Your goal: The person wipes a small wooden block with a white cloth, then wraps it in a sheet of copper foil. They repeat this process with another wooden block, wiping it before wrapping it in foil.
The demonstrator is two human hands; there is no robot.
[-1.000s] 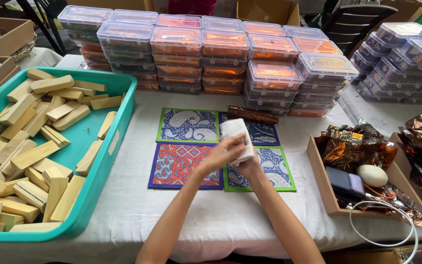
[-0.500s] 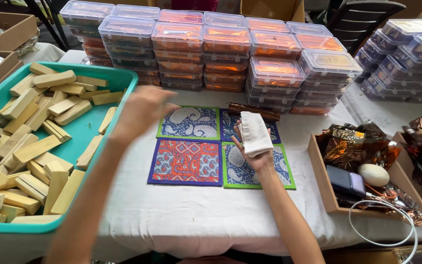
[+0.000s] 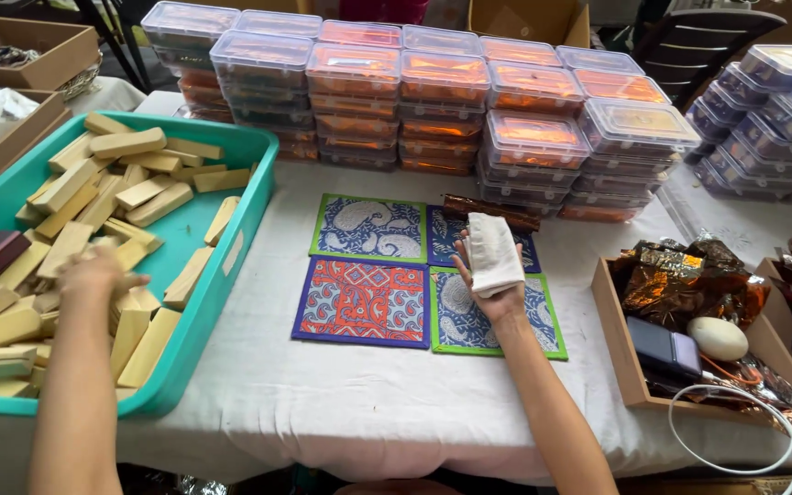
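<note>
My right hand rests palm up over the patterned mats and holds a white wrapped block. Under it lie several square coasters: a red one, a blue one with a green border and another green-bordered one. My left hand reaches into the teal tray at the left and sits on the pile of pale yellow bars. Whether its fingers have closed on a bar is unclear.
Stacks of clear lidded boxes with orange contents line the back of the white-clothed table. A cardboard box at the right holds foil wrap, a dark case and a white egg-shaped thing. Brown boxes stand at far left.
My left hand left the white block and swung left into the teal tray. My right hand keeps the block, now turned palm up over the mats.
</note>
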